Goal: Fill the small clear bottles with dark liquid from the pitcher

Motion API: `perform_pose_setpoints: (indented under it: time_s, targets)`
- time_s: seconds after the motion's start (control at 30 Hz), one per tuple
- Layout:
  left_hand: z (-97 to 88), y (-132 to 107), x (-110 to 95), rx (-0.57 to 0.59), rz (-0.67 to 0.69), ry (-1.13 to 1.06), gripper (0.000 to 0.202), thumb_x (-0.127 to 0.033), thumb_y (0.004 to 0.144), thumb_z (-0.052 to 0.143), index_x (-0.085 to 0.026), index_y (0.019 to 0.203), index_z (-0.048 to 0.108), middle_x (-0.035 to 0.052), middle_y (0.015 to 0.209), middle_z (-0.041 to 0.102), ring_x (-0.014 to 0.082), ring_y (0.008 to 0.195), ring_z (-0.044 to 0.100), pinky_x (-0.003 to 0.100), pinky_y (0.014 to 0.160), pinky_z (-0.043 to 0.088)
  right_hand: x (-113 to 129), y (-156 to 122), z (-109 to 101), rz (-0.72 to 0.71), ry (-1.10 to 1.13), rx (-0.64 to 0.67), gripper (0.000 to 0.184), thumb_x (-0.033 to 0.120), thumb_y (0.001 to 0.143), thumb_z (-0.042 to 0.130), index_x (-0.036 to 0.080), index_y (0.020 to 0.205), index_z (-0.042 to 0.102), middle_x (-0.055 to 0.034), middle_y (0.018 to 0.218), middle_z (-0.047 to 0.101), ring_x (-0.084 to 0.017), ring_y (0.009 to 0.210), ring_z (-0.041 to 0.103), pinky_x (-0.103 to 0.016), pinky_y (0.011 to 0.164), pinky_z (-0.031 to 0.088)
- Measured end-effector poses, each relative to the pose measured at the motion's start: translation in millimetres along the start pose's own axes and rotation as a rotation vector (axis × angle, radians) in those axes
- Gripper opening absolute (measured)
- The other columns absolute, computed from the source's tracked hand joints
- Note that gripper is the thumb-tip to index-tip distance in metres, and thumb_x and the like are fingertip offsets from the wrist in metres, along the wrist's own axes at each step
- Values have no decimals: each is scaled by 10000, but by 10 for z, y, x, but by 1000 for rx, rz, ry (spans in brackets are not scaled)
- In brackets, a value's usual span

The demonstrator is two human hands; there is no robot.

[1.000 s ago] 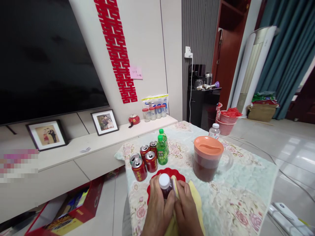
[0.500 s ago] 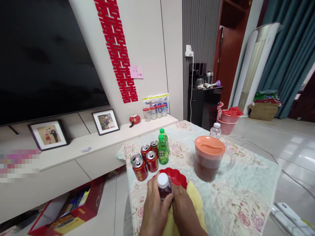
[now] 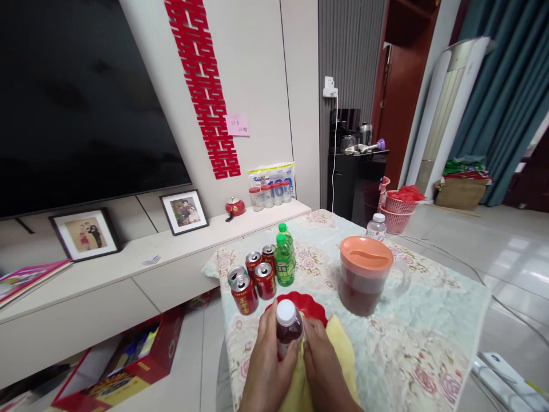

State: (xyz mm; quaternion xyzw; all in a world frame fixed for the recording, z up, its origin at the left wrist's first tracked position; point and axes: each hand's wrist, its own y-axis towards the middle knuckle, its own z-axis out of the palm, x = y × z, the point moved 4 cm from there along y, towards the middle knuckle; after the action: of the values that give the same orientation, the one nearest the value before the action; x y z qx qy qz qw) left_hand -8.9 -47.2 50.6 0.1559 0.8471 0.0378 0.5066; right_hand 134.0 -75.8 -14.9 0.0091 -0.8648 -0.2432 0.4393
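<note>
A bottle of dark liquid with a white cap stands upright in my left hand, whose fingers wrap round its left side. My right hand is closed on a yellow cloth at the bottle's right side; its fingertips are partly hidden. The cloth hangs below and between both hands. Just behind the bottle sits a red scalloped dish, partly covered by the hands. Several red drink cans and two green-capped bottles stand beyond it to the left.
A pitcher with an orange lid stands on the floral tablecloth at the right. Behind it is a small clear bottle. The white cabinet runs along the left with framed photos, and an open red box lies below.
My right hand has shifted slightly, its fingers now lying further along the bottle's right side with the cloth. The bottle remains in my left hand, almost in the same place.
</note>
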Motion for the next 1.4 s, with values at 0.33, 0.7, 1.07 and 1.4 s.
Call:
perform_pose_setpoints:
  time_s: [0.33,0.7,1.07,1.4]
  targets:
    - [-31,-11,123,16,-11,54,679,-201,889,597,-170,1560,497,199,1588,578,352,1511,551,567,1281,437,-74,9,123,75,-109,27,481,91,892,485,182,1224,821,-160,1051,839,-326,1002,789,-473,959,623]
    - [-7,39,-44,-44,-76,44,680,-273,831,649,-188,1503,585,152,1377,617,356,1344,644,507,1154,540,184,-16,-205,38,55,-37,519,250,1042,409,134,1483,658,-191,1467,705,-279,1399,658,-441,1185,540]
    - [-11,33,81,42,15,28,797,-130,845,575,-115,1629,437,219,1682,495,353,1590,463,540,1327,381,176,99,-127,125,67,104,507,82,902,461,157,1296,771,-158,1198,804,-284,1131,769,-425,1049,606]
    - [-9,9,-63,-37,-78,60,737,-292,852,699,-185,1560,521,158,1461,601,351,1413,603,504,1198,512,208,-60,-218,107,77,-9,544,168,961,479,173,1469,673,-167,1451,714,-302,1381,662,-451,1178,543]
